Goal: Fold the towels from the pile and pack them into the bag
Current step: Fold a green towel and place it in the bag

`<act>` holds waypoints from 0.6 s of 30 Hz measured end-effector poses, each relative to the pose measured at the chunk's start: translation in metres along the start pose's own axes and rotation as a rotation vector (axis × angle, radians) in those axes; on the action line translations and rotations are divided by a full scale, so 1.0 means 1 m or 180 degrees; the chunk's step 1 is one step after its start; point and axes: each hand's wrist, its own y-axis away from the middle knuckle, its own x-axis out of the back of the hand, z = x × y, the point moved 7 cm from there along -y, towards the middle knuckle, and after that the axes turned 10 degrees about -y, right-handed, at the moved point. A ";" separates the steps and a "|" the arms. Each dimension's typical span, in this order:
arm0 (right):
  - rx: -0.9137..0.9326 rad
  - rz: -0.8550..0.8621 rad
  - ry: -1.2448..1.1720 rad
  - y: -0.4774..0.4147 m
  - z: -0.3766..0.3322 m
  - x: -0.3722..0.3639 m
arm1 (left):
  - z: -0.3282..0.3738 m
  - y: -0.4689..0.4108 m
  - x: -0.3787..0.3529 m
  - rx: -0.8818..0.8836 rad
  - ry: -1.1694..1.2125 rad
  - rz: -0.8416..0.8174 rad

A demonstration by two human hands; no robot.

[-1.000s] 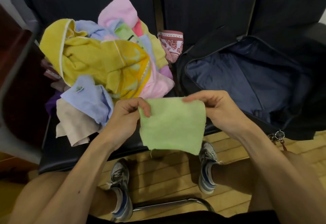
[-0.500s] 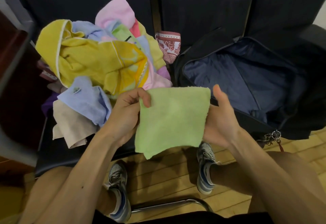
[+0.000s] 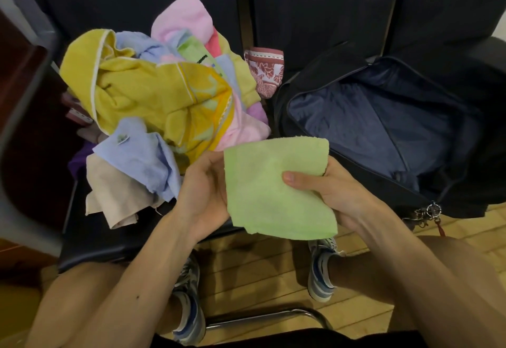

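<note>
Green towel [image 3: 276, 186], folded small, hangs in the air between pile [image 3: 153, 101] and open bag [image 3: 383, 128]. Right hand [image 3: 325, 191] pinches it, thumb on top; left hand [image 3: 204, 191] meets its edge (grip hidden, cannot tell). Square the corners, press the crease, then pack.

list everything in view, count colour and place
green towel: one, light green, held up at centre
towel pile: one heap, yellow, pink, blue, beige, on dark seat
bag: one, dark, open, right of the pile
patterned cloth: one, red and white, between pile and bag
key charm: one, metallic, bag's near edge
shoes: two, white and blue, on wooden floor
left hand: one, holds towel's left edge
right hand: one, thumb on towel's right side
</note>
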 end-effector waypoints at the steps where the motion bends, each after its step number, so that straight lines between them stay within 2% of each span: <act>1: 0.0030 0.0034 -0.0029 0.000 -0.001 0.000 | -0.004 0.001 -0.001 0.0143 0.0116 -0.0092; 4: 0.0109 0.0142 -0.0086 -0.001 -0.003 0.002 | -0.012 0.002 0.001 0.0411 0.0151 -0.0176; 12: 0.0067 0.0477 -0.0109 -0.007 0.002 0.014 | -0.026 0.011 -0.002 0.0675 -0.0761 -0.0509; 18: -0.0506 0.0455 0.0349 -0.011 0.023 0.017 | -0.014 0.004 0.021 0.0298 -0.1106 0.0022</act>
